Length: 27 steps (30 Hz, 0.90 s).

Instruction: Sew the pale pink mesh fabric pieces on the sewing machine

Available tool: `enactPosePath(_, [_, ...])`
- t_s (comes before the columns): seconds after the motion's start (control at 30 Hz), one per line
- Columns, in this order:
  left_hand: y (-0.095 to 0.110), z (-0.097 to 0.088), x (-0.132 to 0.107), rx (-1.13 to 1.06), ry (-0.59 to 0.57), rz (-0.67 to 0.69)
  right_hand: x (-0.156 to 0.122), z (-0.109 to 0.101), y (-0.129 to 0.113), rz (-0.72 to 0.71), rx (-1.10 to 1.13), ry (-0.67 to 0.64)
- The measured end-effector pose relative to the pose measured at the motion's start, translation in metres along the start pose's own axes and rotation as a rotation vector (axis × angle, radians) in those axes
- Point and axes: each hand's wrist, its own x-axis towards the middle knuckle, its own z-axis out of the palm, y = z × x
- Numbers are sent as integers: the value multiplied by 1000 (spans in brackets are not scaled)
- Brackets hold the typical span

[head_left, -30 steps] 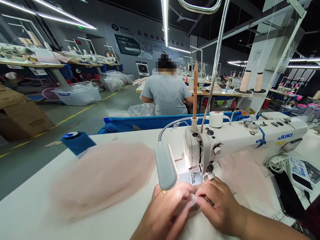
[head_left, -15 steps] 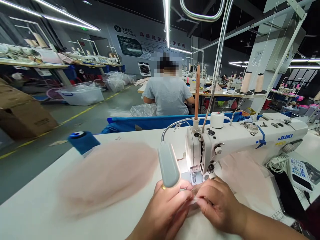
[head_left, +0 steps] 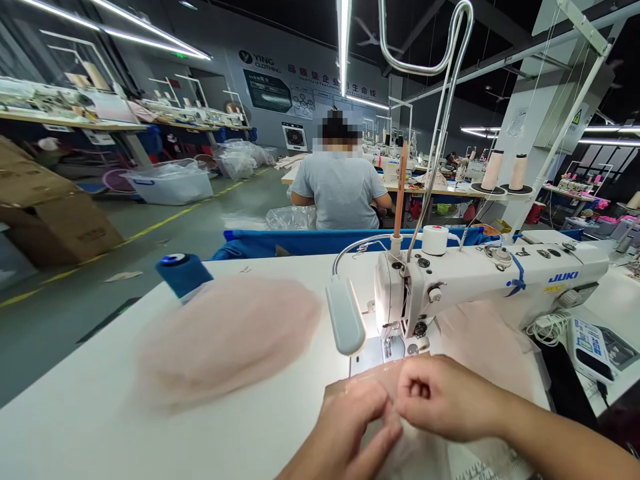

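Sheer pale pink fabric [head_left: 383, 379] stretches between my two hands, just in front of a white sewing machine [head_left: 480, 273]. My left hand [head_left: 356, 417] is curled on the cloth, fingers bent over it and thumb lower down. Beside it, my right hand [head_left: 440, 397] is closed in a pinch on the same fabric. The metal needle plate [head_left: 367, 355] and presser foot [head_left: 391, 343] lie just beyond the fingers. A grey lamp head [head_left: 346, 317] hangs to the left of the needle area. Some fabric drops below my hands toward the table's front edge.
A heap of sheer pink fabric [head_left: 230, 340] lies on the left of the white table [head_left: 80, 427]. A blue thread cone [head_left: 184, 273] stands behind it. More pink fabric [head_left: 490, 340] rests under the machine arm. A seated person [head_left: 340, 190] works ahead, back turned.
My hands have shifted slightly, spreading the fabric wider between them. The left fingers have moved lower and the right hand has turned. The whole view has shifted a little.
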Motion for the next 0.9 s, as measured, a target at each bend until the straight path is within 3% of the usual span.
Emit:
enactPosePath(0.07, [-16,5,11,138,-10,5,23,12,13,29,-291,40])
enactPosePath(0.2, [-38,10,20,269,93,84,53,27,36,59,-469,102])
enactPosePath(0.33, [-45,8,23,280,118,305,59,27,44,50,-544,120])
enactPosePath(0.43, [-43,2,27,305,81,400,48,21,40,20,-579,131])
enactPosePath(0.53, [-41,0,28,352,52,406,29,17,34,-82,-677,160])
enactPosePath(0.7, [-48,17,19,360,159,332,15,21,41,-385,-714,148])
enactPosePath(0.9, [-48,26,13,407,192,284,26,24,62,-382,-666,145])
